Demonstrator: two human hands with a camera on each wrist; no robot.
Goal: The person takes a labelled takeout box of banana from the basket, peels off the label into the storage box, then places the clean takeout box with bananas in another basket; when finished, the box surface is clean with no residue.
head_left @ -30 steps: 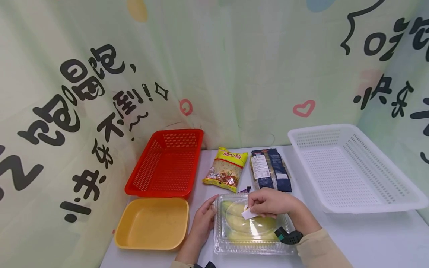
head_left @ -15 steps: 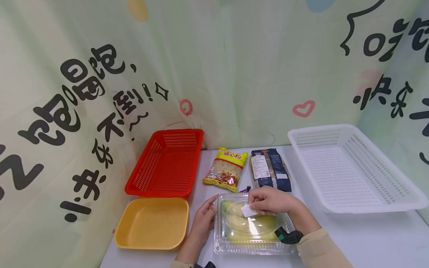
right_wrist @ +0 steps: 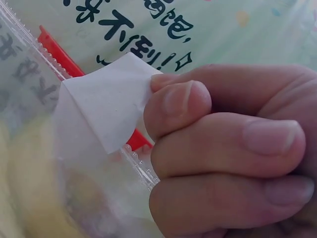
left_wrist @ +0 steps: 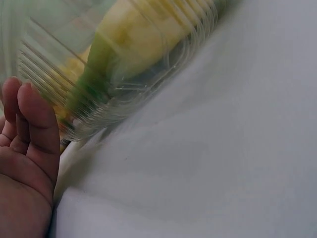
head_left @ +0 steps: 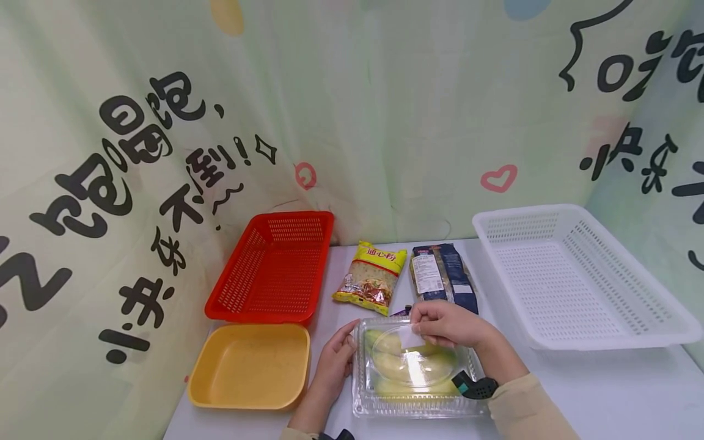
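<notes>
Paper (head_left: pixel 409 337), one; container (head_left: pixel 412 374), one.

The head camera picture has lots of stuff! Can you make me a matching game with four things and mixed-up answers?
Things:
1. Red rectangular plastic basket
2. White rectangular plastic basket
3. Small white paper slip
4. Clear ribbed plastic box

Answers:
A. Pinched by the right hand
B. Has yellow-green contents
C. Just behind the yellow rectangular plastic tray
D. At the table's right side

Pairs: 1-C, 2-D, 3-A, 4-B
</notes>
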